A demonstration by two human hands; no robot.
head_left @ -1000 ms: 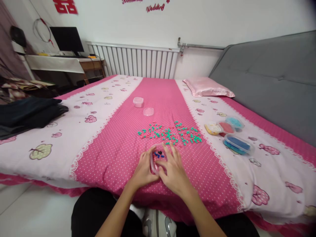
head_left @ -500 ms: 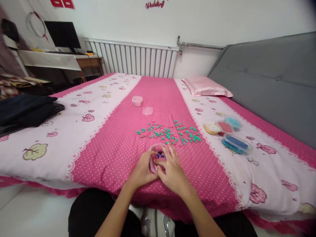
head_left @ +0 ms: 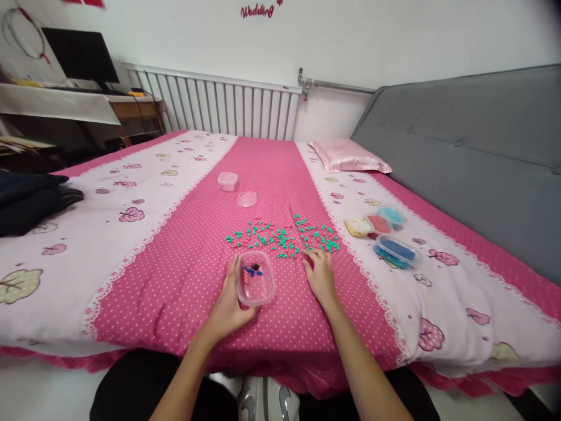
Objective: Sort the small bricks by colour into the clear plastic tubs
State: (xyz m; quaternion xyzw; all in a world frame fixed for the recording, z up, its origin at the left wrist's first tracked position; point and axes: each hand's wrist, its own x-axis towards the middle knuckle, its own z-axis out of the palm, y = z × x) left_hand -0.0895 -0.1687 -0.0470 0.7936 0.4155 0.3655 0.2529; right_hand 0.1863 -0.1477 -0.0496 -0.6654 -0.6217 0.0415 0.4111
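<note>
My left hand (head_left: 228, 307) grips a small clear plastic container (head_left: 265, 292) by its left side, thumb at the near rim. Inside it lie several small blue pieces (head_left: 250, 272), a black piece (head_left: 255, 266) and a cluster of pink pieces (head_left: 246, 277). To its right, my right hand (head_left: 321, 273) is at the near edge of a scatter of small green and pink pieces (head_left: 283, 240). Its fingers are bent forward, with a gap between thumb and fingertips, and I see nothing held there. The pieces lie loose on the pink dotted bedspread (head_left: 184, 292).
Beyond the scatter are a clear lid (head_left: 247, 199) and a lidded clear tub (head_left: 228, 182). At right stand a tub with blue contents (head_left: 397, 252), a red one (head_left: 379, 224), a light blue one (head_left: 392, 217) and a yellow-white packet (head_left: 358, 226). Dark folded clothes (head_left: 35, 202) lie at left.
My right hand has left the container and moved to the scattered pieces. My left hand still holds the container, now shifted left and tilted. The view has turned slightly right.
</note>
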